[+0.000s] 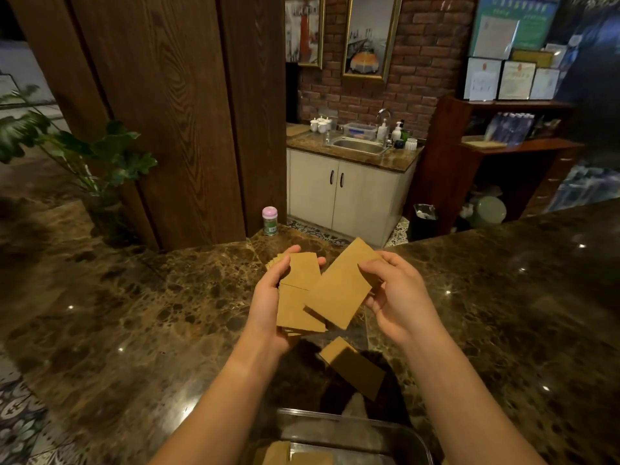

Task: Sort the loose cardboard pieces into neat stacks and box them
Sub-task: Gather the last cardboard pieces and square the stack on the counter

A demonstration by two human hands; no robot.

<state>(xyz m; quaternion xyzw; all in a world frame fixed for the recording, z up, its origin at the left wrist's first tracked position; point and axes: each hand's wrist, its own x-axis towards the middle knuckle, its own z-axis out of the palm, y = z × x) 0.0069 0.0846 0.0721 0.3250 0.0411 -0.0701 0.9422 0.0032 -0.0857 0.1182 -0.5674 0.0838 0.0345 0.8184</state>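
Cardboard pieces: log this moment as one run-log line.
left hand: holds cardboard stack | right hand: pinches single cardboard piece | loose piece: on marble counter | clear box: cardboard inside

Brown speckled marble table (141, 297): polished, glossy, light glints. Tan rectangular cardboard pieces (339, 286): matt, smooth, paper-like. Clear plastic box (339, 422): shiny. Dark wooden wall panels (188, 105): grained. Steel sink (359, 146): metallic sheen.

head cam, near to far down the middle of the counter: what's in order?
Clear container with cardboard inside → loose cardboard piece on the counter → cardboard stack in the left hand and larger piece in the right hand, level → pink-capped jar.
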